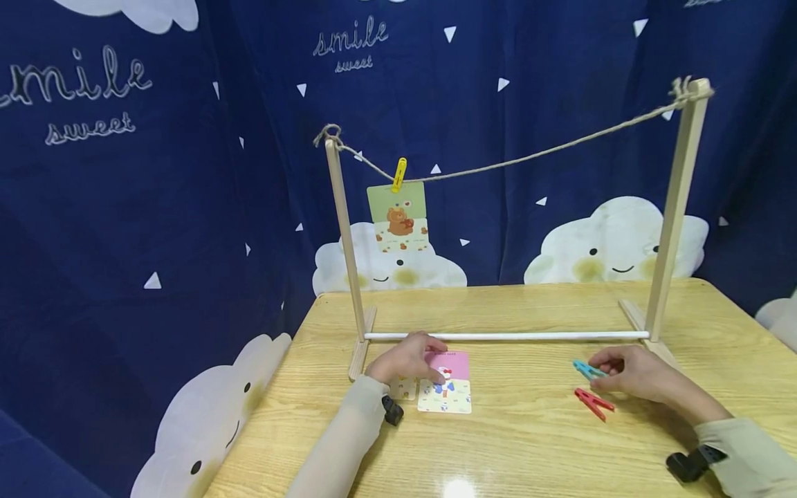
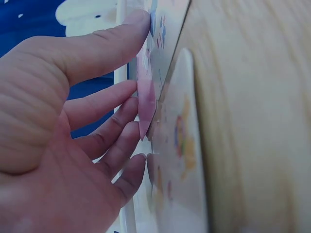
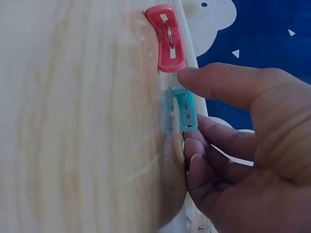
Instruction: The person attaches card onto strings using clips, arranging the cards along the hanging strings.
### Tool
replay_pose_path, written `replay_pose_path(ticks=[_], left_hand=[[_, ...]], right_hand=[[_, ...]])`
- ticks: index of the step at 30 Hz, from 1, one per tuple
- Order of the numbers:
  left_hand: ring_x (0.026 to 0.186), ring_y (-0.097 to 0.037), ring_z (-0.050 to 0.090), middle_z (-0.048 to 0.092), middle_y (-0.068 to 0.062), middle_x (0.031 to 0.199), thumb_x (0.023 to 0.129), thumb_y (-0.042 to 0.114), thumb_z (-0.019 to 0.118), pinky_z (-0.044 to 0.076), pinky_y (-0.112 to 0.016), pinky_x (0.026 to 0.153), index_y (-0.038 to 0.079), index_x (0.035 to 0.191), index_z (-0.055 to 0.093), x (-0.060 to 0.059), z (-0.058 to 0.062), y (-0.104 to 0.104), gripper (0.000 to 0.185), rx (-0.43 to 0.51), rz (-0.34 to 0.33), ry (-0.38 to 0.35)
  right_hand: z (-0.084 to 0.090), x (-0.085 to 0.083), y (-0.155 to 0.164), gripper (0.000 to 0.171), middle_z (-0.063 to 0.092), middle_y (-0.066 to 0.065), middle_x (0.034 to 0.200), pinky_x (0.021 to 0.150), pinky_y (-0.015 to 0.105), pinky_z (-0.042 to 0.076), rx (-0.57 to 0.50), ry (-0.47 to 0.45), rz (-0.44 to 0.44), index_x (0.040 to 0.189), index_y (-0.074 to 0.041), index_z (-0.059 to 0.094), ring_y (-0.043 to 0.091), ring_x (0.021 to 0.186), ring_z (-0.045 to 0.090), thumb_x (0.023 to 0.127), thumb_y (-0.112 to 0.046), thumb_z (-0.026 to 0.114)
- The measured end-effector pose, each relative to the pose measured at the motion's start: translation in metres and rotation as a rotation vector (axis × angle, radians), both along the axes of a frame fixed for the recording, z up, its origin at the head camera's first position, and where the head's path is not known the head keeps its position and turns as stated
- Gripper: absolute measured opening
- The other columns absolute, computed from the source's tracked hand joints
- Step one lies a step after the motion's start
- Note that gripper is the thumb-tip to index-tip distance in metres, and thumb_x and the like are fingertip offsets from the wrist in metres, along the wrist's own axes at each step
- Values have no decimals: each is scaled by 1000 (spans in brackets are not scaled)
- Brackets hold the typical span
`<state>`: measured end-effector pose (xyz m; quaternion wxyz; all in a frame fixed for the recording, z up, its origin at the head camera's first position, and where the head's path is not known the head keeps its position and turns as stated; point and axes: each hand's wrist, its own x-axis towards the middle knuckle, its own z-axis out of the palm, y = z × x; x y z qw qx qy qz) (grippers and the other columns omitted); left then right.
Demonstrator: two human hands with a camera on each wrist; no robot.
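Observation:
My left hand (image 1: 407, 358) rests over a card with a pink top (image 1: 453, 395), thumb on its face and fingertips at its upper edge. In the left wrist view the pink part (image 2: 146, 99) lies between spread thumb and fingers. Another card (image 1: 406, 389) lies beside it, partly under the hand. My right hand (image 1: 638, 373) is around one end of a blue clothespin (image 1: 587, 369), with the thumb and fingers apart; whether they touch it I cannot tell. A red clothespin (image 1: 594, 402) lies just in front, near the right thumb.
A wooden frame with two posts (image 1: 675, 214) and a white bar (image 1: 507, 337) stands across the table (image 1: 498, 443). A twine line (image 1: 535, 158) sags between the posts. From it hangs a bear card (image 1: 398, 232), held by a yellow clothespin (image 1: 399, 174). Behind is a dark blue curtain (image 1: 261, 104).

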<state>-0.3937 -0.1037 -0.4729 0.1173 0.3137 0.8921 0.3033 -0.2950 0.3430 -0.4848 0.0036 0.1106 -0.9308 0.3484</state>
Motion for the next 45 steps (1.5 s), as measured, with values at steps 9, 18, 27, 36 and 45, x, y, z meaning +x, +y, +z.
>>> replay_pose_path(ticks=[9, 18, 27, 36, 45], left_hand=[[125, -21, 59, 67, -4, 130, 79, 17, 92, 47, -31, 106, 7, 131, 69, -1, 0, 0, 58, 22, -10, -4], [118, -18, 60, 67, -3, 127, 78, 17, 93, 48, -31, 102, 9, 130, 70, 1, 0, 1, 57, 26, 10, -13], [118, -19, 61, 68, -6, 127, 78, 13, 93, 49, -33, 103, 7, 129, 70, 3, 0, 1, 56, 64, 14, -33], [110, -17, 62, 69, -4, 121, 77, 9, 92, 49, -32, 98, 8, 126, 71, 4, -2, 2, 53, 86, 48, -46], [99, -17, 61, 69, -6, 114, 77, 3, 89, 51, -28, 87, 7, 124, 71, 3, -3, 1, 50, 119, 74, -66]], right_hand=[[2, 2, 1, 37, 61, 2, 87, 63, 22, 45, -9, -12, 4, 108, -2, 72, 4, 74, 51, 81, -21, 89], [-2, 2, 5, 30, 60, -1, 82, 61, 22, 44, -49, 12, 24, 104, -2, 73, 2, 71, 50, 81, -15, 88], [-4, 4, 6, 28, 60, 0, 82, 60, 22, 44, -57, 7, 16, 104, -2, 73, 3, 70, 51, 83, -14, 86], [-5, 4, 8, 25, 60, -1, 81, 60, 22, 44, -65, 25, 45, 104, -2, 73, 2, 70, 51, 84, -14, 84], [-4, 1, 10, 28, 64, 2, 86, 62, 23, 46, -77, -3, 34, 109, 0, 73, 3, 73, 53, 88, -16, 82]])
